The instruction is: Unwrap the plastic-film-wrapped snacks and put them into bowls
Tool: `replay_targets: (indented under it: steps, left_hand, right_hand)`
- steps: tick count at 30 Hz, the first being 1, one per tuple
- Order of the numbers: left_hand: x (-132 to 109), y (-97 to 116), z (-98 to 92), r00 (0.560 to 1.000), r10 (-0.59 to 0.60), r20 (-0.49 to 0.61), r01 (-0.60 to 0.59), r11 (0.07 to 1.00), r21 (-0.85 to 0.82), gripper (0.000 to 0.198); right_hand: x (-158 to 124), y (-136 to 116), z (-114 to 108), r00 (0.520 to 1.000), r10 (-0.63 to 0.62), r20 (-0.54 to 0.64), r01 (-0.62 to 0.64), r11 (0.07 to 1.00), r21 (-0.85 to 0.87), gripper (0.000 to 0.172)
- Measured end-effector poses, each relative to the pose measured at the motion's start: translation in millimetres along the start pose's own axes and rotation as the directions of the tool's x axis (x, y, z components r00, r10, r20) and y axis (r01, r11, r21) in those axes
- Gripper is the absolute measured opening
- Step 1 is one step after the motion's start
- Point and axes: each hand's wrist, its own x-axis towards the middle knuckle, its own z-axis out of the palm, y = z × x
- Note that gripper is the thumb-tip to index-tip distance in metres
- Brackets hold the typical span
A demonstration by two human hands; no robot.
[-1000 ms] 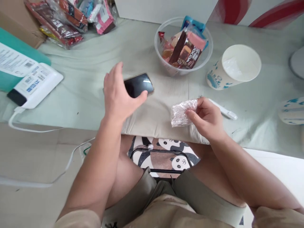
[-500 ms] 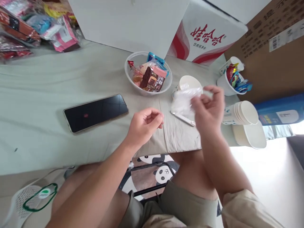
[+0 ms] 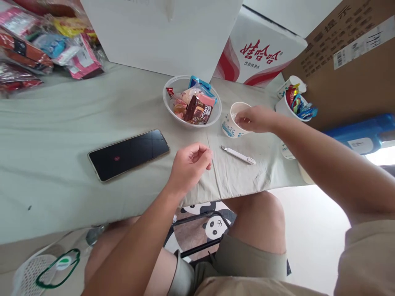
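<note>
My right hand (image 3: pixel 251 119) reaches over the rim of a printed paper cup (image 3: pixel 231 128), its curled fingers partly hidden inside. A pale bit of clear plastic wrapper (image 3: pixel 235 116) shows beside the fingertips; the rest of it is out of sight in the cup. My left hand (image 3: pixel 191 164) rests on the cloth in a loose fist, thumb against the fingers, with nothing visible in it. Between the hands lies a white utility knife (image 3: pixel 238 155). Behind them stands a clear plastic bowl (image 3: pixel 173 117) of wrapped snacks, a brown cocoa packet (image 3: pixel 199 110) on top.
A phone (image 3: pixel 128 155) lies left of my left hand. Packaged snacks (image 3: pixel 52 45) are heaped at the far left. White boxes and a brown carton (image 3: pixel 321 82) line the back. At the right, a cup (image 3: pixel 285 107) holds colourful sachets, with more paper cups (image 3: pixel 287 151) under my forearm.
My right hand has carried the crumpled clear plastic wrapper from above the knife into the paper cup, uncovering the knife. My left hand has stayed closed in nearly the same place.
</note>
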Motion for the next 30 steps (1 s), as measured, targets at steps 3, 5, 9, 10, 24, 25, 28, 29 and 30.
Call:
replay_targets:
  steps: [3,5,9,10,24,25,28,29,30]
  left_hand:
    - [-0.3,4.9,-12.6,0.998,0.033,-0.060,-0.036,0.997,-0.063,0.018]
    - [-1.5,9.9,-24.4,0.993,0.049,-0.104,-0.064,0.987,-0.148,0.020]
    - [-6.1,28.8,-54.7,0.962,0.051,-0.270,-0.141,0.935,-0.326,0.026]
    - [-7.6,34.9,-62.8,0.940,0.052,-0.337,-0.178,0.918,-0.355,0.026]
    - [-25.5,66.3,-127.2,0.758,-0.141,-0.637,-0.312,0.780,-0.543,0.027]
    - [-25.8,66.4,-128.8,0.759,-0.137,-0.637,-0.313,0.780,-0.541,0.027]
    - [-27.7,67.9,-132.4,0.768,-0.138,-0.625,-0.310,0.775,-0.551,0.028]
    - [-28.7,68.5,-133.4,0.770,-0.141,-0.623,-0.310,0.771,-0.557,0.028]
    - [-30.0,68.8,-134.4,0.771,-0.145,-0.621,-0.310,0.766,-0.563,0.028]
  right_hand:
    - [9.4,3.2,-5.4,0.994,0.009,0.108,-0.020,0.995,0.096,0.022]
    - [10.2,-3.1,-21.3,0.994,0.047,0.103,-0.056,0.995,0.086,0.026]
    - [-1.2,-64.1,-66.9,0.999,-0.008,-0.050,0.003,0.995,-0.104,0.026]
    - [-4.4,-90.8,-73.9,0.991,-0.107,-0.086,0.095,0.987,-0.130,0.015]
    - [214.8,-400.2,25.9,0.844,-0.464,-0.269,0.453,0.885,-0.106,0.077]
    - [221.0,-408.0,29.9,0.850,-0.464,-0.249,0.454,0.885,-0.100,0.078]
    - [230.8,-423.6,39.1,0.864,-0.448,-0.230,0.440,0.894,-0.089,0.060]
    - [232.6,-425.2,40.9,0.863,-0.440,-0.248,0.434,0.897,-0.081,0.054]
    - [233.3,-424.8,41.8,0.858,-0.432,-0.277,0.432,0.899,-0.065,0.049]
